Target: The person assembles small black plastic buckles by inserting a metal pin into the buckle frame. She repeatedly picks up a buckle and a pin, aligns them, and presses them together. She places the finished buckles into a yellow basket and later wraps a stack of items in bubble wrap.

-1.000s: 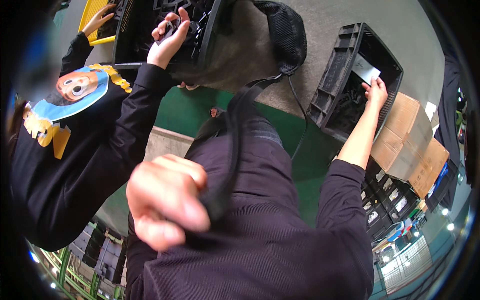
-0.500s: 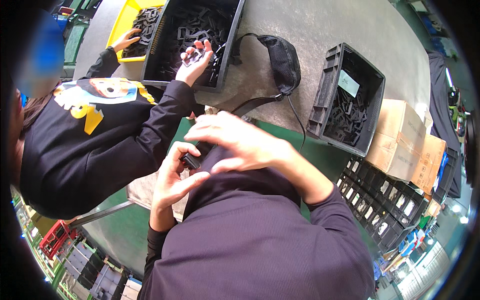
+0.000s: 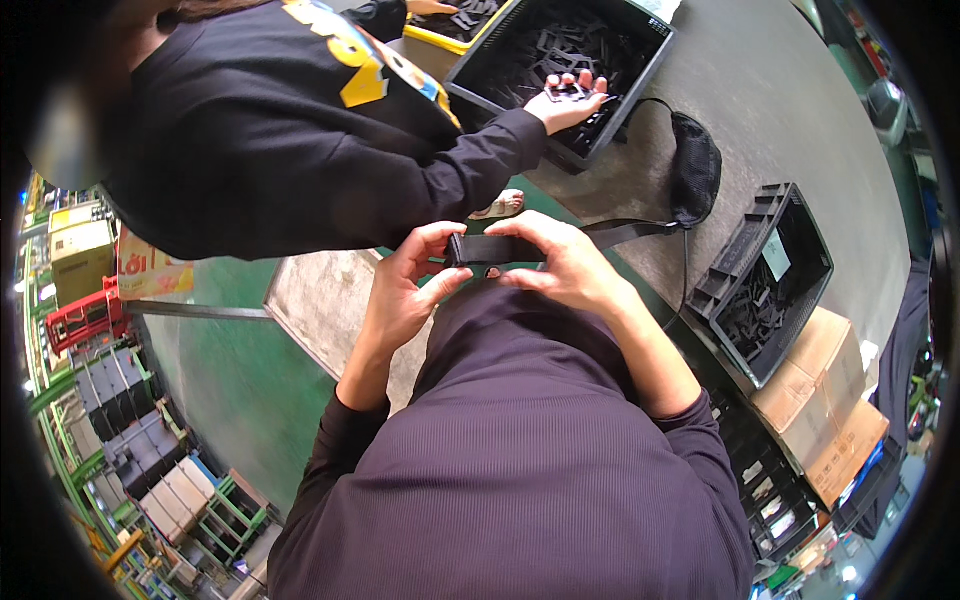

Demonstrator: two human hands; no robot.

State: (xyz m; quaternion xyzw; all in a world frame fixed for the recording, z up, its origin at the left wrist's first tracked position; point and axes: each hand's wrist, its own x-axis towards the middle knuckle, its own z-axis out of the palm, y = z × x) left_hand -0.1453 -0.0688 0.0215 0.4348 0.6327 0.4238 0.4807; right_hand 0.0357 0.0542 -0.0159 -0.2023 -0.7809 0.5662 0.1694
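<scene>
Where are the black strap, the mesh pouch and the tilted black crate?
black strap [image 3: 490, 248], head view, on the flat piece between both hands.
mesh pouch [image 3: 695, 168], head view, on its dark netted side.
tilted black crate [image 3: 735, 262], head view, on its ribbed wall.

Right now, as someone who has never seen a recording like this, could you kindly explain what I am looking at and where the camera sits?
The picture comes from a wide fisheye camera worn on a person's head, looking down, so straight edges bend near the rim. There is no machine, only bare hands. The wearer's left hand and right hand together hold a black strap buckle before their dark purple top; its strap runs to a black mesh pouch on the grey table. Also there: a black bin of dark parts and a second black bin. A co-worker in a black sleeve reaches a hand into the first bin. Cardboard boxes stand beside the table.
</scene>
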